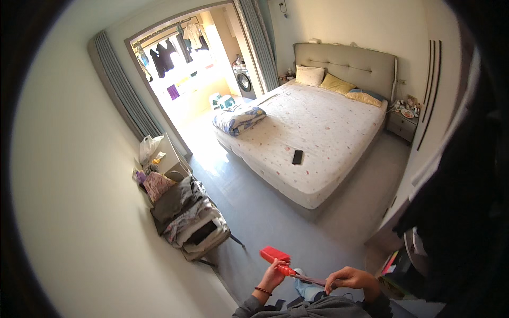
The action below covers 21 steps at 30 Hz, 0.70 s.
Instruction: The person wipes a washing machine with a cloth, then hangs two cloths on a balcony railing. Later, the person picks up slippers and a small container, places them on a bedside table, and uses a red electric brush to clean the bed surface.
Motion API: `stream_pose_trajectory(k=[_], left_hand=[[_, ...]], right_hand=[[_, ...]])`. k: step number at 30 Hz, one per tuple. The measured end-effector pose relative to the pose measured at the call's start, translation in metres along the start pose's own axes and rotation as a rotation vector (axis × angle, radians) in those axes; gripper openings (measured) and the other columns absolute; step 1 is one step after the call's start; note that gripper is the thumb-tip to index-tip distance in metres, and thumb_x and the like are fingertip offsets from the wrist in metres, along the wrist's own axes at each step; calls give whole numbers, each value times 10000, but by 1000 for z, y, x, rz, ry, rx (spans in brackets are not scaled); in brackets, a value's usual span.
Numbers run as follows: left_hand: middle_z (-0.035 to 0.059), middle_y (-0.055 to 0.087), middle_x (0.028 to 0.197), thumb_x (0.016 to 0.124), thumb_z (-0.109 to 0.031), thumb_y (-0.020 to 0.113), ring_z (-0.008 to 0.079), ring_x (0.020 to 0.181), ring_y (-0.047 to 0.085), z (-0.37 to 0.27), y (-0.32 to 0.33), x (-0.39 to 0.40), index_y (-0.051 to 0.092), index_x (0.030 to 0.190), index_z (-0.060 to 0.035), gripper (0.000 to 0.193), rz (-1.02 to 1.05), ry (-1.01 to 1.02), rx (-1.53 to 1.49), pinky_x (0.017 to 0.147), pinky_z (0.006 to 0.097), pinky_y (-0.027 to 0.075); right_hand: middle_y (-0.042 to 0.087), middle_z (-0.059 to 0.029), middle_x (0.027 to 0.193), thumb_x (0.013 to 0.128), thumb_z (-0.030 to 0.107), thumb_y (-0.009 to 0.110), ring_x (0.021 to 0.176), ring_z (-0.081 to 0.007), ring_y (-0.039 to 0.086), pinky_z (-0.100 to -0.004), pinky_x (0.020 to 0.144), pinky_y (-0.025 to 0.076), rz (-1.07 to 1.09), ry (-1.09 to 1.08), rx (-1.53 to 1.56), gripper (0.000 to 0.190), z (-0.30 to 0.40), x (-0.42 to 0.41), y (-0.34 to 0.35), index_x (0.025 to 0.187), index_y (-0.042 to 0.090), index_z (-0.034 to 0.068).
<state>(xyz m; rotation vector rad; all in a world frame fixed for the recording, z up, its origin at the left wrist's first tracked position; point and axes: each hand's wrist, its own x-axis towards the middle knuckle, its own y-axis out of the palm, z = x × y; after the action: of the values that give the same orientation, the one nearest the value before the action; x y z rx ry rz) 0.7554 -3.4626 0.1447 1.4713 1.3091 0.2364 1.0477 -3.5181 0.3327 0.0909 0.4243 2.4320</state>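
My left hand [274, 275], with a beaded bracelet at its wrist, is closed around the neck of a red brush [275, 254], close to its head. From there the brush's long, thin handle [308, 279] runs to the right across the front of my body. The far end of that handle lies in my right hand [346, 278], whose fingers are curled over it. Both hands are at the bottom of the view, above the grey floor [254, 222]. Part of the handle's end is hidden by my right fingers.
A bed [318, 131] with a folded quilt [238, 119] and a black phone [297, 157] stands ahead. To the left, a chair piled with clothes [187, 214] stands by a white table [169, 155]. An open wardrobe with dark clothes [457, 190] is on the right.
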Motion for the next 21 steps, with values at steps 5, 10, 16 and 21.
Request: stream_pose_trajectory(k=[5, 10, 16, 21], left_hand=[[31, 594, 1014, 920, -320, 463, 187, 1007, 526, -103, 51, 16, 572, 1015, -47, 308, 117, 240, -19, 929, 370, 397], [46, 570, 1058, 905, -275, 527, 147, 939, 546, -166, 68, 50, 541, 1126, -18, 338, -107, 381, 286, 871, 316, 438], [60, 561, 1115, 917, -197, 510, 116, 965, 542, -236, 98, 156, 568, 1094, 1, 272, -113, 358, 626, 825, 254, 442], [33, 625, 1006, 894, -229, 555, 94, 909, 551, -343, 104, 243, 571, 1154, -9, 341, 76, 303, 671, 827, 238, 429]], right_hand=[[634, -106, 984, 858, -9, 477, 930, -172, 568, -299, 882, 426, -146, -116, -139, 214, 44, 52, -76, 1021, 615, -22], [634, -121, 993, 855, 100, 516, 974, -184, 567, -298, 899, 415, -416, -198, -198, 250, 63, 161, -142, 1057, 607, -16], [629, -75, 797, 853, 341, 590, 755, -121, 596, -245, 661, 461, -99, 313, -394, 351, 32, 362, -201, 971, 620, 12], [555, -16, 638, 860, 373, 572, 537, -95, 516, -241, 501, 410, -58, 458, -161, 337, 30, 494, -250, 847, 602, 37]])
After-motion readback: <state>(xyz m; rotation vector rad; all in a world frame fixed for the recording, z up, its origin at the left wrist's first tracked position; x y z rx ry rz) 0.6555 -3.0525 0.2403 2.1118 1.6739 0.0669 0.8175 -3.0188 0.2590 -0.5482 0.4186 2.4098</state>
